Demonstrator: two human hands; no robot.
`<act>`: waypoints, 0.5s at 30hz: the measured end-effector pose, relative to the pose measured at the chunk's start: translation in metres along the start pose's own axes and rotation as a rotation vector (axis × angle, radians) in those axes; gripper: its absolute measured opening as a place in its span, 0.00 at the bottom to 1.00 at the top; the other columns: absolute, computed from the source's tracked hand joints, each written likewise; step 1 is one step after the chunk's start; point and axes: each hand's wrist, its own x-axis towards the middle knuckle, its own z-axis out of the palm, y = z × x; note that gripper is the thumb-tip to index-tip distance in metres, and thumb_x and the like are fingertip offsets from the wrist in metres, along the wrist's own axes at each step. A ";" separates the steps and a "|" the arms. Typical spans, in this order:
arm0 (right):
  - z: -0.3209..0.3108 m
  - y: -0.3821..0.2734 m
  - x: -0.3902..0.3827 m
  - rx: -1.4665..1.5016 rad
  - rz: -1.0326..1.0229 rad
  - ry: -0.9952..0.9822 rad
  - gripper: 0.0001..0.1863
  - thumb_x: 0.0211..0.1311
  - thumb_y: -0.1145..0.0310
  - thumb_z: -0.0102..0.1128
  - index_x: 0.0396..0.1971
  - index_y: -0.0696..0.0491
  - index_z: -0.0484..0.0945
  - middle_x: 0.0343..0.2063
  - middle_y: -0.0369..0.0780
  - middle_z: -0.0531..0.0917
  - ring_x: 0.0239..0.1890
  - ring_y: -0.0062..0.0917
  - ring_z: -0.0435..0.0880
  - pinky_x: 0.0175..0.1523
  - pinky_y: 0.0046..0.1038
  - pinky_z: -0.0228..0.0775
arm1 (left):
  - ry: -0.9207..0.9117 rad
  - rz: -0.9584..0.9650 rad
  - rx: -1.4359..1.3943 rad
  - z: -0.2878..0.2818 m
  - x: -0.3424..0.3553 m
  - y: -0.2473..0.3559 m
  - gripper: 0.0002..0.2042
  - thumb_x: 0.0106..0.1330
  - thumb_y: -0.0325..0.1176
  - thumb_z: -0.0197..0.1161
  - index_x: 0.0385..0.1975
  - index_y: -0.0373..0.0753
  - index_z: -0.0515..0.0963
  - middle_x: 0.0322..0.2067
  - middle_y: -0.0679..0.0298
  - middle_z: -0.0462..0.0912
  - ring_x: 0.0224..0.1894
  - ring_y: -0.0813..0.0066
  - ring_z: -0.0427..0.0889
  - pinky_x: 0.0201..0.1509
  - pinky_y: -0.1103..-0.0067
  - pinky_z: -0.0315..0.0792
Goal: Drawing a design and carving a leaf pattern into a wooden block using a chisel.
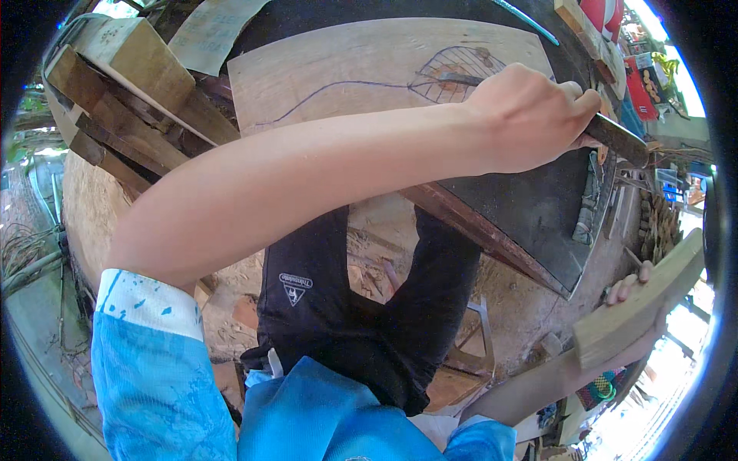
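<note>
My left arm reaches across the view to the right. My left hand [530, 119] is closed round a chisel, whose dark handle [624, 142] sticks out to the right of the fist. The flat metal blade [459, 78] emerges on the other side, its tip over a leaf shape drawn in blue lines on a pale wooden board [307, 61]. A long curved stem line runs left from the leaf. Far out at the lower right, my right hand [630, 284] grips a thick length of wood [642, 307]; only some fingertips show over its edge.
The board lies on a dark-topped table [538, 207] with a reddish-brown wooden edge [492, 230]. Stacked timber blocks [138, 77] stand at the left. A pale-blue stick [526, 21] lies beyond the board, and a rolled grey bundle [588, 203] rests at right. Wood scraps litter the ground.
</note>
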 end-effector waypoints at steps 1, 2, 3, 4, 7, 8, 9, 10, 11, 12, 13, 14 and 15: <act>-0.008 0.000 0.003 0.018 -0.127 0.012 0.30 0.73 0.53 0.47 0.60 0.65 0.58 0.42 0.48 0.74 0.29 0.24 0.79 0.29 0.23 0.80 | 0.004 0.005 -0.005 0.000 0.000 0.000 0.21 0.73 0.54 0.57 0.43 0.39 0.71 0.31 0.58 0.81 0.28 0.52 0.85 0.26 0.64 0.78; -0.014 -0.003 0.003 0.027 -0.215 0.086 0.30 0.73 0.54 0.47 0.60 0.66 0.58 0.42 0.49 0.74 0.29 0.24 0.79 0.30 0.23 0.81 | 0.005 0.005 -0.004 0.001 0.000 0.000 0.21 0.73 0.54 0.57 0.43 0.39 0.71 0.31 0.58 0.81 0.28 0.52 0.85 0.26 0.64 0.78; -0.018 -0.005 0.005 0.038 -0.253 0.020 0.31 0.73 0.55 0.47 0.61 0.66 0.58 0.42 0.49 0.74 0.30 0.23 0.79 0.30 0.23 0.81 | 0.002 0.001 -0.017 0.001 0.000 -0.001 0.21 0.73 0.54 0.58 0.43 0.39 0.71 0.31 0.58 0.81 0.28 0.52 0.85 0.26 0.63 0.78; -0.019 -0.008 0.003 -0.028 -0.183 0.020 0.31 0.73 0.55 0.47 0.62 0.66 0.58 0.42 0.48 0.74 0.30 0.23 0.78 0.32 0.22 0.80 | -0.020 -0.010 -0.035 0.001 0.000 -0.001 0.21 0.73 0.54 0.58 0.43 0.39 0.71 0.31 0.58 0.82 0.28 0.52 0.85 0.27 0.63 0.78; -0.017 -0.014 0.004 -0.018 0.008 -0.024 0.32 0.73 0.54 0.47 0.64 0.65 0.59 0.43 0.48 0.74 0.30 0.24 0.78 0.34 0.21 0.79 | -0.011 0.004 -0.058 0.001 -0.001 -0.002 0.21 0.73 0.54 0.59 0.43 0.39 0.72 0.30 0.57 0.82 0.29 0.51 0.86 0.27 0.62 0.78; -0.015 -0.008 0.003 0.019 0.068 -0.050 0.32 0.73 0.54 0.47 0.65 0.64 0.59 0.43 0.48 0.74 0.30 0.24 0.77 0.34 0.21 0.78 | 0.001 0.004 -0.050 0.000 -0.002 -0.002 0.21 0.73 0.54 0.59 0.43 0.39 0.72 0.30 0.57 0.82 0.29 0.51 0.86 0.27 0.62 0.78; -0.015 -0.007 0.005 0.055 0.129 -0.074 0.33 0.73 0.53 0.47 0.65 0.64 0.59 0.44 0.48 0.74 0.30 0.24 0.77 0.34 0.20 0.78 | 0.007 -0.001 -0.066 0.000 -0.001 -0.001 0.21 0.72 0.54 0.59 0.43 0.39 0.72 0.30 0.57 0.82 0.29 0.51 0.86 0.28 0.62 0.78; -0.017 0.001 0.005 0.027 0.111 -0.108 0.33 0.73 0.52 0.47 0.65 0.64 0.60 0.45 0.49 0.75 0.31 0.25 0.78 0.35 0.22 0.78 | -0.003 -0.013 -0.085 0.000 0.000 -0.001 0.21 0.72 0.54 0.59 0.42 0.38 0.72 0.30 0.57 0.82 0.29 0.51 0.86 0.28 0.61 0.78; -0.019 0.011 0.004 0.000 0.090 -0.140 0.33 0.73 0.51 0.47 0.64 0.64 0.61 0.46 0.49 0.75 0.33 0.26 0.79 0.36 0.23 0.78 | 0.015 -0.005 -0.081 0.000 -0.001 -0.001 0.21 0.72 0.54 0.59 0.42 0.38 0.72 0.30 0.57 0.82 0.29 0.51 0.86 0.28 0.61 0.78; -0.025 0.021 0.002 -0.028 0.066 -0.168 0.33 0.73 0.50 0.48 0.63 0.64 0.62 0.47 0.50 0.76 0.34 0.28 0.79 0.37 0.24 0.78 | 0.023 -0.013 -0.073 -0.001 -0.001 0.000 0.21 0.72 0.54 0.59 0.41 0.38 0.72 0.31 0.57 0.81 0.30 0.50 0.86 0.28 0.61 0.78; -0.030 0.030 0.000 -0.058 0.041 -0.194 0.33 0.74 0.49 0.48 0.63 0.63 0.63 0.48 0.50 0.76 0.35 0.29 0.80 0.37 0.25 0.78 | 0.003 -0.025 -0.074 0.000 0.000 0.001 0.21 0.72 0.54 0.59 0.41 0.38 0.72 0.31 0.56 0.81 0.31 0.50 0.86 0.29 0.61 0.78; -0.040 0.031 -0.003 -0.142 0.079 -0.211 0.33 0.74 0.49 0.48 0.62 0.63 0.63 0.49 0.51 0.76 0.36 0.29 0.80 0.38 0.26 0.78 | 0.036 -0.014 -0.072 0.000 0.001 0.001 0.21 0.72 0.54 0.59 0.41 0.38 0.72 0.31 0.56 0.81 0.31 0.50 0.86 0.29 0.61 0.78; -0.047 0.032 -0.005 -0.088 0.009 -0.219 0.33 0.74 0.48 0.48 0.62 0.63 0.64 0.49 0.51 0.76 0.37 0.30 0.81 0.38 0.27 0.78 | 0.029 -0.023 -0.091 0.000 0.001 -0.001 0.21 0.72 0.54 0.59 0.41 0.38 0.72 0.31 0.57 0.81 0.31 0.50 0.86 0.30 0.60 0.78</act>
